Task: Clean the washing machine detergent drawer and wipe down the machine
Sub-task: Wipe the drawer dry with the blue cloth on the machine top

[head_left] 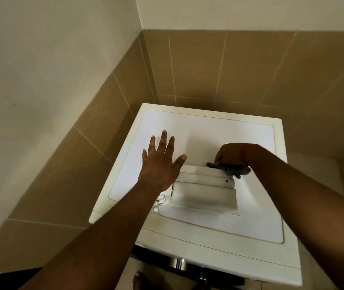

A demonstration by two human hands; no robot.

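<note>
The white washing machine [212, 128] stands in a tiled corner, seen from above. Its white detergent drawer [204, 193] lies loose on the machine's top, near the front. My left hand [160, 162] hovers over or rests on the top with fingers spread, its thumb at the drawer's far left corner. My right hand [232, 154] presses a dark grey cloth [229, 168] against the drawer's far right edge. Most of the cloth is hidden under that hand.
Brown wall tiles [208, 65] close in behind and to the left of the machine. The machine's dark front and a chrome knob [178, 263] show below its top edge. A bare foot [139, 281] stands on the floor in front.
</note>
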